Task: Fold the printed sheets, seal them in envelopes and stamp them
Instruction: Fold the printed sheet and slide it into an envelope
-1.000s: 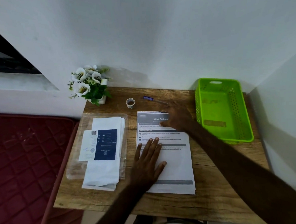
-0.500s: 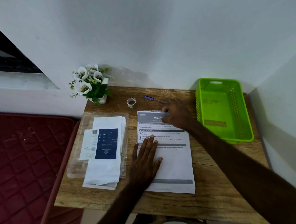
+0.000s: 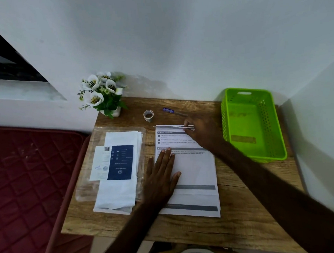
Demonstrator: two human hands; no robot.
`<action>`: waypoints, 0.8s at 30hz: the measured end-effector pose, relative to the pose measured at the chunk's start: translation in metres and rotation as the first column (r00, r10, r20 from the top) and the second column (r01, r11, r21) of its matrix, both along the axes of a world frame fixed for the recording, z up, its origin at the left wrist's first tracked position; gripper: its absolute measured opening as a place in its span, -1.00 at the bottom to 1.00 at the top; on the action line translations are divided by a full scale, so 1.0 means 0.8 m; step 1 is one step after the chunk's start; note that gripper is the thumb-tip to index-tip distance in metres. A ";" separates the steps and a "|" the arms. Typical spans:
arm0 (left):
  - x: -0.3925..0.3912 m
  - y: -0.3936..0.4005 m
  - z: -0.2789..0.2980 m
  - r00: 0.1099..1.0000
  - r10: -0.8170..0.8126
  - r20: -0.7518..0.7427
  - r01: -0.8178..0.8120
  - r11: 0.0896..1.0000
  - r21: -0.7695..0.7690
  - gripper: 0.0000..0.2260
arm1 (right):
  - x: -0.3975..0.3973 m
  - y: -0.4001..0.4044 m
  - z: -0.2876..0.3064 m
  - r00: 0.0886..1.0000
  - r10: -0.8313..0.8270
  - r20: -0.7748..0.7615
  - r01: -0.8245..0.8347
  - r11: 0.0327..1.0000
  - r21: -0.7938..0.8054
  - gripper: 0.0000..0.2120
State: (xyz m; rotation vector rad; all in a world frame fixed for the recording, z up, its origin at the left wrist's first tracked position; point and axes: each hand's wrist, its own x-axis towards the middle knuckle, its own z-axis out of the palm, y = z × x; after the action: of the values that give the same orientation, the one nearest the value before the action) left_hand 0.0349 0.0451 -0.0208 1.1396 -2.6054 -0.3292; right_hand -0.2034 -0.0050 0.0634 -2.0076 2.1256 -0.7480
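Note:
A stack of printed sheets (image 3: 194,169) lies in the middle of the wooden table (image 3: 246,219). My left hand (image 3: 161,177) rests flat on the stack's left side, fingers straight. My right hand (image 3: 199,132) pinches the far edge of the top sheet, which is lifted and curled toward me. White envelopes (image 3: 119,190) lie in a clear plastic wrap to the left, with a blue and white card (image 3: 119,162) on top. A small roll of stamps (image 3: 148,115) stands behind the sheets.
A purple-capped pen (image 3: 170,111) lies by the roll. A green plastic basket (image 3: 252,123) sits at the right of the table. A potted white flower (image 3: 103,95) stands at the back left. A red mattress (image 3: 23,184) borders the table's left.
My right hand has raised the far edge of the top sheet and started bringing it toward me, hiding the title line. My left hand stays flat on the stack.

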 end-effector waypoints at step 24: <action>-0.014 -0.047 0.007 0.987 0.157 0.037 -0.154 0.985 -0.073 -0.48 | 0.055 0.059 -0.112 0.969 0.001 -0.248 0.026 0.994 0.107 -0.46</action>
State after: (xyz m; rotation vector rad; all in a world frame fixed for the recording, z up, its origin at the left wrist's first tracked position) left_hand 0.0235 0.0076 -0.0149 1.3288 -2.5226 -0.1812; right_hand -0.1593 0.0419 -0.0263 -2.1274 2.2560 -0.3870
